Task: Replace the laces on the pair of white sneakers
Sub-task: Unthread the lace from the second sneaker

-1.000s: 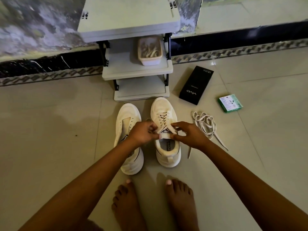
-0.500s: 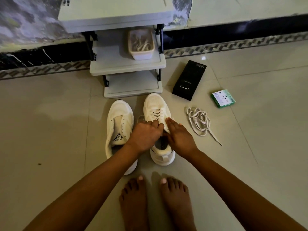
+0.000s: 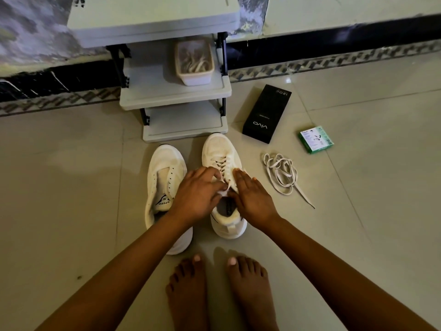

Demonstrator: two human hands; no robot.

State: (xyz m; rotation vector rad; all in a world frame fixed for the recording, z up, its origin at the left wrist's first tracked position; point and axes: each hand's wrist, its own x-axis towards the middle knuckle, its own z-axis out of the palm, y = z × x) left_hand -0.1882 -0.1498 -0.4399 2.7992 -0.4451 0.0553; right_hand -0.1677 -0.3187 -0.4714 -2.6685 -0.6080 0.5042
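White laced sneaker point(image 3: 220, 154) is standing on the beige tiled floor point(image 3: 71, 187), right of its unlaced white twin point(image 3: 164, 168) — both hands are reaching down over its tongue. Left hand point(image 3: 196, 195) is pinching the white lace ends point(image 3: 228, 187) with curled fingers; right hand point(image 3: 253, 197) is lying flat, fingers straight, along the shoe's right side. Loose white lace point(image 3: 281, 173) is lying further right.

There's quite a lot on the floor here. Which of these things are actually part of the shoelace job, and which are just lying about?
Part of the job:
laced sneaker, under both hands
left hand
right hand
unlaced sneaker
loose lace on the floor
tub of laces on the shelf

Just lying about:
black box
green box
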